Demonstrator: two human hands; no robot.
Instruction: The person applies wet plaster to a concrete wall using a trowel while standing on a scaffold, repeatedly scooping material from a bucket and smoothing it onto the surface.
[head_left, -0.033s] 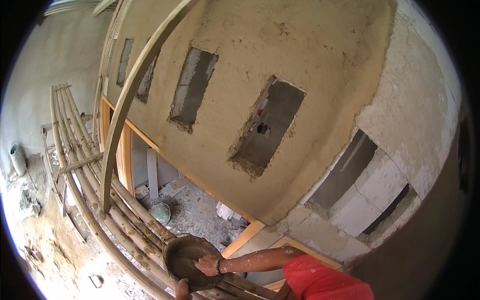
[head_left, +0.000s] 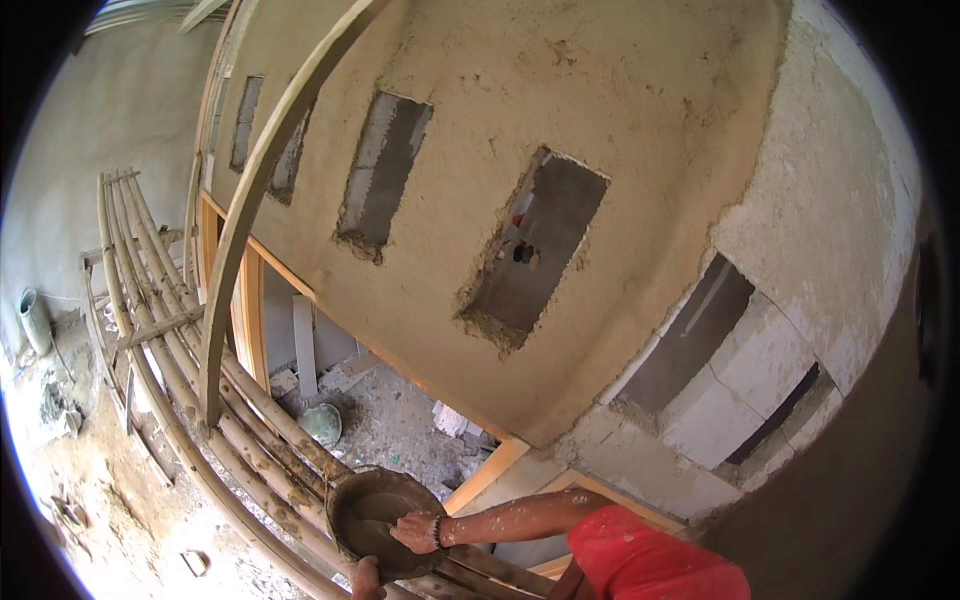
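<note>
Below, the right hand (head_left: 415,532) lies flat in a round pan (head_left: 350,500) of wet mortar, fingers loosely spread, gripping nothing. Only part of the left hand (head_left: 366,580) shows under the rim; its grip cannot be told.

Round shallow metal pan (head_left: 380,520), dark and mortar-crusted, holding wet grey plaster, mouth up and slightly tilted, resting atop the bamboo scaffold poles (head_left: 250,400), steadied at near rim, at lower centre of view

One head-worn fisheye view looks down along a plastered wall (head_left: 620,130), fairly near.
</note>
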